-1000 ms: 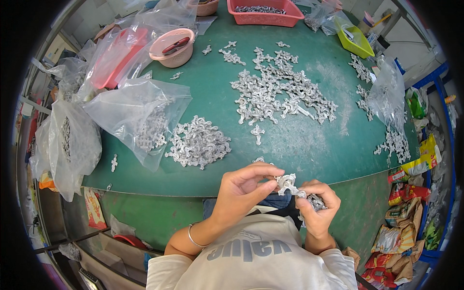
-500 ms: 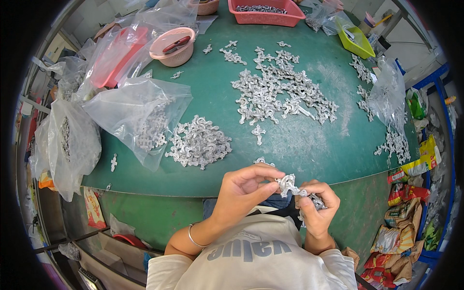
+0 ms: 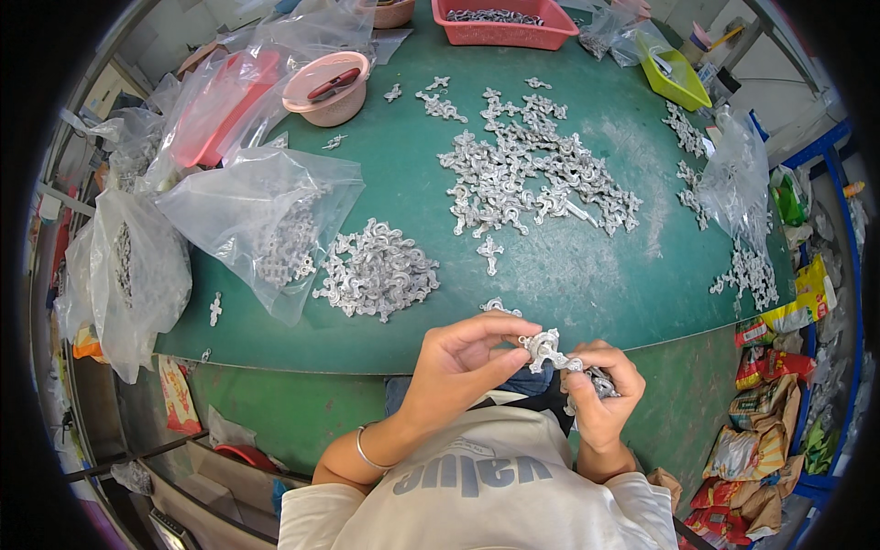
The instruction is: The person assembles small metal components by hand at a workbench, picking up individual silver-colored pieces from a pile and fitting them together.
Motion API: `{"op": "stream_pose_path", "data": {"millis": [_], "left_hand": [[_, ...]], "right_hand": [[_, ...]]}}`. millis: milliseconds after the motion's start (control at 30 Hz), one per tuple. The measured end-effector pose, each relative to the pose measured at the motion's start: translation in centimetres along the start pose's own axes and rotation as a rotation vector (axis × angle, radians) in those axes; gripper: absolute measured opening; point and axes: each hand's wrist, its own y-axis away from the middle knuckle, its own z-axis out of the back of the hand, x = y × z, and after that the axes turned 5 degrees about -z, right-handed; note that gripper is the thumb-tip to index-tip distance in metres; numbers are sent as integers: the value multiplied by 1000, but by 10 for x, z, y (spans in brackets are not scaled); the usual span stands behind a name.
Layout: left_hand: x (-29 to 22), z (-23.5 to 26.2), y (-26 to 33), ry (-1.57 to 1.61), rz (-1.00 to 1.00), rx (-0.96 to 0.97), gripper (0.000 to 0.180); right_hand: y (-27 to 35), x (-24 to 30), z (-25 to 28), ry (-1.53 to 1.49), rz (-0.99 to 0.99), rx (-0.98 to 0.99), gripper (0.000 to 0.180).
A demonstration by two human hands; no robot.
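Note:
Just past the table's near edge, a silver-grey metal cross (image 3: 544,347) with curved ornament is held between both hands. My left hand (image 3: 467,357) is closed at its upper left, thumb and index finger at one of its arms. Closed around the lower end of the same cross is my right hand (image 3: 609,396). Inside its curled fingers more metal crosses (image 3: 602,382) show, partly covered. A single cross (image 3: 493,305) lies on the table just beyond my left fingers, half hidden by them.
The green table (image 3: 385,174) carries a dense pile of crosses (image 3: 378,270) at left and a wider spread (image 3: 536,170) farther off. Clear plastic bags (image 3: 266,202) lie at left. A pink bowl (image 3: 328,110), a red tray (image 3: 504,34) and a yellow-green basket (image 3: 676,84) stand behind.
The cross between my hands has turned slightly, showing more of its face and its left arm. Both hands have stayed nearly in place.

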Motion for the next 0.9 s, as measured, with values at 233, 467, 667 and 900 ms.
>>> {"op": "stream_pose_path", "data": {"millis": [233,467,667,900], "left_hand": [[7,7,-1,-33,-59,65,21],[5,2,0,-9,29,13,20],[6,4,-2,-33,-86,48,23],[5,-1,-2,60,-95,39,27]], "right_hand": [[-1,4,1,87,-9,-12,14],[-7,-2,0,196,331,-37,20],[-9,-5,7,339,545,27,29],[-8,-5,3,215,447,-3,32]]}}
